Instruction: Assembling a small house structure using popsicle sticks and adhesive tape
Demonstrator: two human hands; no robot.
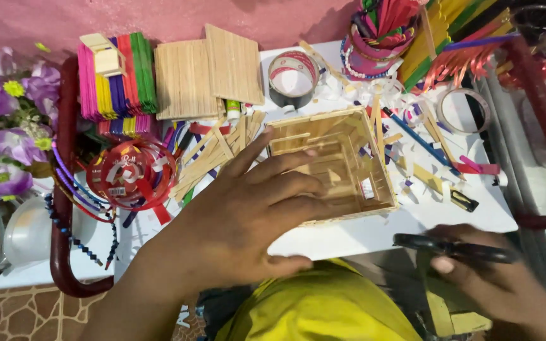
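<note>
Bright, even daylight falls on my counter [361, 230], with only soft shadows under my left hand [248, 221]. My right hand [494, 278] is slightly motion-blurred. The flowers [4, 120] at the edge look soft and stretched.

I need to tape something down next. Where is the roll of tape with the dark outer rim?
In the head view the roll of tape stands at the back of the white table, just behind the wooden stick box and right of the flat stick panels.

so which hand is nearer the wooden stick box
Left. The left hand rests on the stick box, fingers inside it; the right hand is apart, below its right corner, holding black scissors.
</note>
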